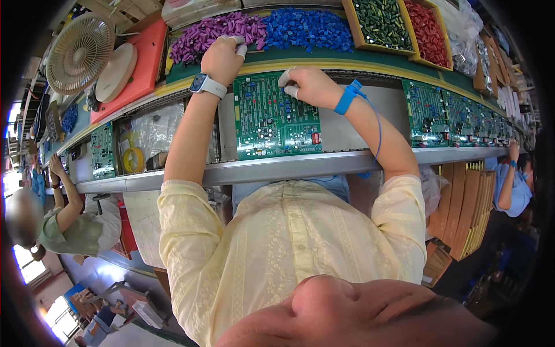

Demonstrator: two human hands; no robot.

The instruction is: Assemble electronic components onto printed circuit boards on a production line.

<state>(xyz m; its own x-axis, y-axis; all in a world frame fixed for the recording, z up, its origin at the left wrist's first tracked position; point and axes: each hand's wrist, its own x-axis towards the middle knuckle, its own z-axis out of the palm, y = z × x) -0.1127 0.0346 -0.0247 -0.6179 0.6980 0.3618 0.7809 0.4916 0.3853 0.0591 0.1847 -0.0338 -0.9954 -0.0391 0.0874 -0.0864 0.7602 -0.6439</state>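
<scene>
A green circuit board [260,124] filled with small parts lies in front of me on the line. Over its upper right part, my right hand [312,87] curls its fingertips, in white finger cots, close to the board; what they hold, if anything, is too small to make out. My left hand [221,61] reaches past the board to a heap of purple components [196,36]. Its fingers, also in white cots, are bent together at the near edge of the heap, and anything between them is hidden. A blue wrist strap [346,99] with a cord circles my right wrist.
Blue components [309,29] lie beside the purple ones. Wooden trays hold green components [381,26] and red components [428,34]. More boards [428,113] stand along the line to the right. A fan [80,53] is at far left. Other people work at both sides.
</scene>
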